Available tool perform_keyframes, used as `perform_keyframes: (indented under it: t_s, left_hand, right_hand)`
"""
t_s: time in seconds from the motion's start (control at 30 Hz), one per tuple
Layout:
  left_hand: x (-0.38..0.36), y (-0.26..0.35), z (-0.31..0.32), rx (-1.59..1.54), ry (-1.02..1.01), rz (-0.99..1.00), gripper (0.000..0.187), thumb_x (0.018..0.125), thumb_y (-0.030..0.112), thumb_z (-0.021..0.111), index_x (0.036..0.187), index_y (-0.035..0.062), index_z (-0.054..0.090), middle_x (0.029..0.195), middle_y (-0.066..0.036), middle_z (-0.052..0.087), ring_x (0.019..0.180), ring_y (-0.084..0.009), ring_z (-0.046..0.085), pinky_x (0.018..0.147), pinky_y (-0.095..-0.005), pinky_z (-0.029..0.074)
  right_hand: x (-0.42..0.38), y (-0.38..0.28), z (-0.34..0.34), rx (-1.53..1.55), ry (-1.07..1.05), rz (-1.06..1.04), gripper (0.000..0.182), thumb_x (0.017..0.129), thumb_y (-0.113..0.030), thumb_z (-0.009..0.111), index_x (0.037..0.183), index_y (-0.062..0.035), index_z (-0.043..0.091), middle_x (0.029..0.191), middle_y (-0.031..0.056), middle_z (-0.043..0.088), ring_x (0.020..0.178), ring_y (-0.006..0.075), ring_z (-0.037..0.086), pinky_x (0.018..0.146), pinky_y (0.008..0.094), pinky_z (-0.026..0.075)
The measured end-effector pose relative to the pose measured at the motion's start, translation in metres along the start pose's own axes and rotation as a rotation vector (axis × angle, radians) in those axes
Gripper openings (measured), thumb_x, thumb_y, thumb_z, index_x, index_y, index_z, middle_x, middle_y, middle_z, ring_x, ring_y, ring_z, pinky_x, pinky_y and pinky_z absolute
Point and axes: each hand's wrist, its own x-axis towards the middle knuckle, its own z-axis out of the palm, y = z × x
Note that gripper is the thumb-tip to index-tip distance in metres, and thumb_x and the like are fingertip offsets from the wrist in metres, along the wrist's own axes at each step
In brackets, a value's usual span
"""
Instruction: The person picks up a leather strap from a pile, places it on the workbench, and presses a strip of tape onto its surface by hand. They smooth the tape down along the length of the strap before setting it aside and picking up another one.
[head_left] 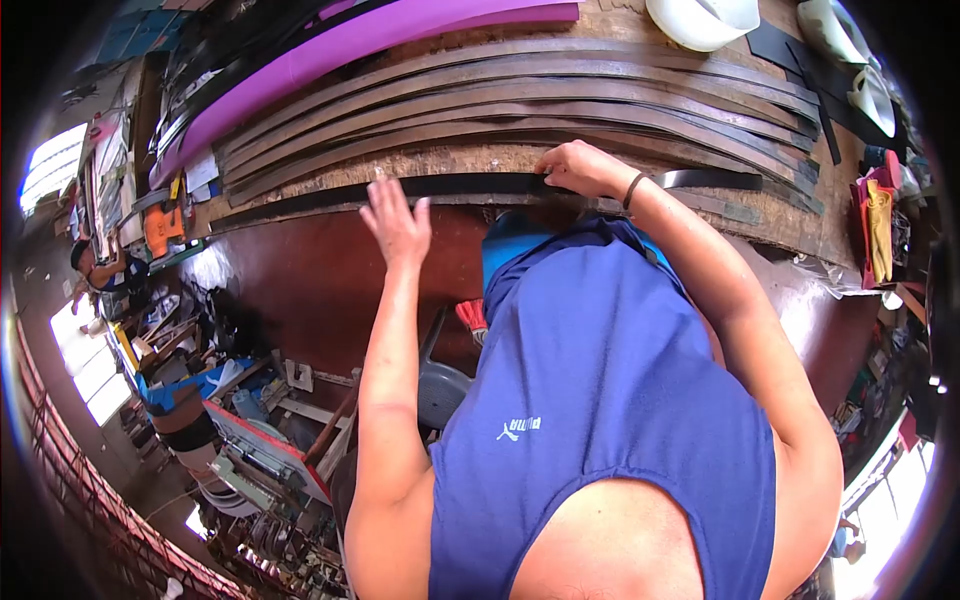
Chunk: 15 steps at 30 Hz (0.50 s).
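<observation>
A long black strip [460,185] lies along the near edge of the wooden table [410,165], its right part slightly raised and curved. My left hand [398,228] is over the table edge at the strip's left half, fingers spread, holding nothing. With fingers bent together, my right hand [585,168] grips the black strip right of the middle; a dark band circles that wrist. Just beyond the strip, several long brown strips [480,95] lie side by side across the table.
Purple sheet material [300,75] lies at the back left. White bowl-like containers [705,20] stand at the back right. Yellow and red items [878,225] hang at the right edge. Another person [105,270] is at far left. Tools and scraps clutter the lower left.
</observation>
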Motion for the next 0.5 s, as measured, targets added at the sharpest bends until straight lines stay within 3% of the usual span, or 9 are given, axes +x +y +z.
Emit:
perform_keyframes:
  t_s: [0.07, 0.1, 0.13, 0.2, 0.3, 0.5]
  left_hand:
    - [0.016, 0.060, -0.026, -0.158, -0.058, 0.180, 0.055, 0.091, 0.026, 0.069, 0.139, 0.0046, 0.054, 0.151, -0.017, 0.050, 0.147, -0.0344, 0.039, 0.116, -0.0574, 0.027]
    - [0.021, 0.079, -0.017, -0.253, -0.014, 0.303, 0.051, 0.082, 0.018, 0.075, 0.128, 0.0073, 0.058, 0.140, -0.013, 0.058, 0.138, -0.0314, 0.048, 0.110, -0.0501, 0.035]
    - [0.026, 0.100, -0.015, -0.310, -0.027, 0.362, 0.038, 0.080, 0.017, 0.077, 0.115, 0.0084, 0.063, 0.133, -0.010, 0.063, 0.131, -0.0303, 0.054, 0.106, -0.0465, 0.039]
    - [0.036, 0.119, -0.005, -0.441, -0.074, 0.410, 0.027, 0.077, 0.015, 0.078, 0.100, 0.0098, 0.066, 0.121, -0.006, 0.065, 0.123, -0.0277, 0.057, 0.103, -0.0463, 0.041]
    - [0.049, 0.123, -0.009, -0.429, -0.163, 0.424, 0.023, 0.074, 0.012, 0.079, 0.092, 0.0103, 0.065, 0.112, -0.004, 0.066, 0.114, -0.0268, 0.060, 0.098, -0.0450, 0.044]
    - [0.064, 0.124, -0.018, -0.435, -0.207, 0.569, 0.025, 0.073, 0.013, 0.079, 0.092, 0.0102, 0.064, 0.109, -0.003, 0.067, 0.110, -0.0273, 0.060, 0.093, -0.0449, 0.045]
  right_hand:
    - [0.003, 0.000, 0.000, -0.021, -0.016, -0.020, 0.032, 0.086, -0.019, 0.070, 0.117, -0.0103, 0.074, 0.106, 0.0210, 0.074, 0.104, 0.0387, 0.070, 0.092, 0.0459, 0.055]
    - [0.002, 0.000, -0.001, -0.026, -0.019, -0.029, 0.032, 0.087, -0.019, 0.070, 0.117, -0.0102, 0.074, 0.106, 0.0209, 0.074, 0.104, 0.0388, 0.070, 0.092, 0.0461, 0.055]
    - [0.002, 0.000, -0.003, -0.032, -0.018, -0.037, 0.031, 0.087, -0.020, 0.070, 0.116, -0.0102, 0.074, 0.106, 0.0209, 0.074, 0.104, 0.0388, 0.070, 0.091, 0.0464, 0.055]
    - [-0.001, -0.001, -0.002, -0.019, -0.023, -0.051, 0.030, 0.088, -0.020, 0.070, 0.116, -0.0101, 0.074, 0.105, 0.0209, 0.074, 0.103, 0.0390, 0.070, 0.091, 0.0467, 0.055]
    - [-0.002, 0.004, -0.003, 0.016, -0.028, -0.080, 0.030, 0.089, -0.021, 0.070, 0.116, -0.0095, 0.074, 0.104, 0.0207, 0.074, 0.102, 0.0384, 0.070, 0.089, 0.0462, 0.055]
    - [0.008, 0.013, -0.006, 0.088, -0.117, -0.059, 0.030, 0.090, -0.020, 0.071, 0.117, -0.0076, 0.072, 0.103, 0.0186, 0.075, 0.100, 0.0332, 0.072, 0.088, 0.0428, 0.055]
